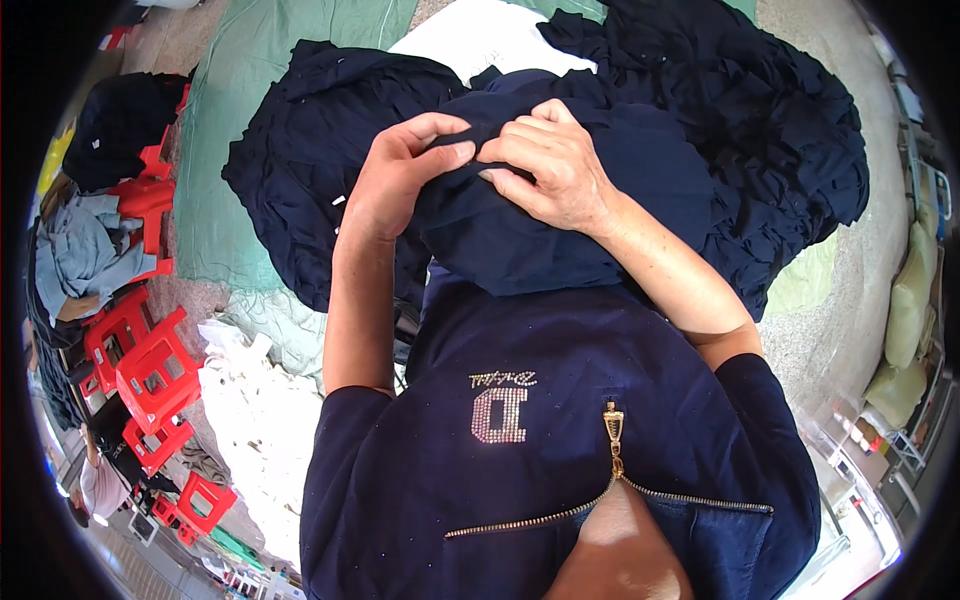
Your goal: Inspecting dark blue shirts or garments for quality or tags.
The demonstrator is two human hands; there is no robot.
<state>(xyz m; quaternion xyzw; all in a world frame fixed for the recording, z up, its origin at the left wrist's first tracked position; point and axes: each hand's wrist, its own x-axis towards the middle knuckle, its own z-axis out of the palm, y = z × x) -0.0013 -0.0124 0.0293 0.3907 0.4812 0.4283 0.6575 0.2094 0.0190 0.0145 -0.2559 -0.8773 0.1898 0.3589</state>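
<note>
Below, both hands (480, 165) pinch a navy garment (530, 230) over green sheeting (225, 150), red stools (150, 370) alongside.

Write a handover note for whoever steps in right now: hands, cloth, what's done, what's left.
Left hand: pinching the top edge of a dark navy cloth piece, thumb on front.
Right hand: gripping the same edge, right beside the left, fingers curled over it.
The piece hangs in front of the chest. Behind it lies a big pile of navy cloth on a green sheet. White cloth pile lower left, red stools further left.
Done: one piece picked up.
Left: the piece is not yet set down; the navy pile remains.
</note>
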